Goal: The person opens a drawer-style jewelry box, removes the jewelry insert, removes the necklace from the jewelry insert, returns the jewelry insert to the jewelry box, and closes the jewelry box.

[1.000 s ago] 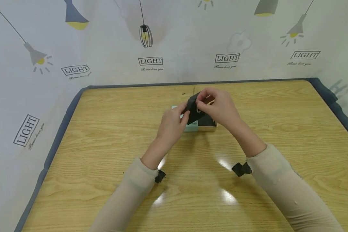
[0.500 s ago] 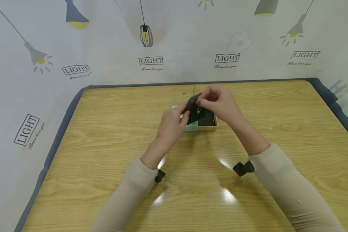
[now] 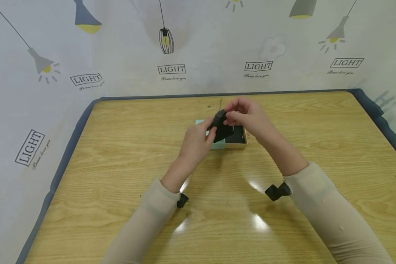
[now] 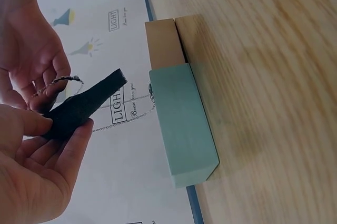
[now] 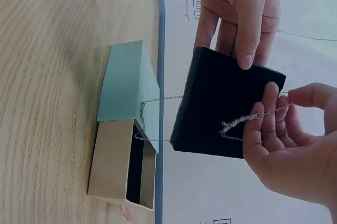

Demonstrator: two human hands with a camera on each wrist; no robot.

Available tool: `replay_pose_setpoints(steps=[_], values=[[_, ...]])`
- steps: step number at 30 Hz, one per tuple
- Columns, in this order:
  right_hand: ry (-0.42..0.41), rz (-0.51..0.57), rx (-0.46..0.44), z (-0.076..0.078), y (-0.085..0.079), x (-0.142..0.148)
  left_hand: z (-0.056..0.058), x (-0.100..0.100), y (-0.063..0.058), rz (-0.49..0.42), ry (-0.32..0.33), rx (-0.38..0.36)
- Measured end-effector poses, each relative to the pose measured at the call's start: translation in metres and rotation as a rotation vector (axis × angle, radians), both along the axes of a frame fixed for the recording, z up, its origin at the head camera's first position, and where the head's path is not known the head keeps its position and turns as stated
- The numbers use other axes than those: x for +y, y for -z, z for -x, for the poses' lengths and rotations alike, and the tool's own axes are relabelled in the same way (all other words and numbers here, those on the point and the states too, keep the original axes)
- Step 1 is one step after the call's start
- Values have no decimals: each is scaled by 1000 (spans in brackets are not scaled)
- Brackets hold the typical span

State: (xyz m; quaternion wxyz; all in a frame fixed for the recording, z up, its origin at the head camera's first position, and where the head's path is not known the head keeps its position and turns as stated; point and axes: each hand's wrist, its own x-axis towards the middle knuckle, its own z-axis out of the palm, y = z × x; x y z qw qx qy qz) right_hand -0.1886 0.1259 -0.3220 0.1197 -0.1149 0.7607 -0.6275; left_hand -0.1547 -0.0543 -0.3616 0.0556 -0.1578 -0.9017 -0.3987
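Observation:
Above the box, my left hand (image 3: 194, 143) grips a square black foam pad (image 3: 222, 132) by its edge, thumb on one face and fingers behind. My right hand (image 3: 254, 121) pinches a fine silver chain necklace (image 5: 234, 124) at the pad's far edge, some fingertips against the pad's face. In the right wrist view, part of the necklace lies across the black face, and a thin loop hangs from the opposite edge. Behind the pad, a drawer-style jewelry box has a mint sleeve (image 5: 124, 84) and a beige tray (image 5: 110, 155) slid partly out.
The box rests on a wood-grain table (image 3: 135, 146) near its far side. A pale wall covering (image 3: 211, 44) with printed lamps rises behind the table's dark blue edge (image 3: 151, 97). A pinkish ribbon tab (image 5: 126, 212) sticks out at the tray's end.
The right hand has shifted slightly right and the pad has tilted a little. Less of the necklace shows in the head view. The left hand and the box stay about where they were.

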Motion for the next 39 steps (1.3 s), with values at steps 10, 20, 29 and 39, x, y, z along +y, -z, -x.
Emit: replay_pose_setpoints(steps=[10,20,29,39], values=[[3,-107,52,-2,0,-1,-1,-1,1,-70,7,-41],[72,-491,268,-9,-5,-10,0,-1,3,-65,7,20],[91,-743,540,-16,-8,-17,-1,-2,4,-68,3,20],[96,-744,558,-14,-8,-19,-2,-3,4,-34,6,24]])
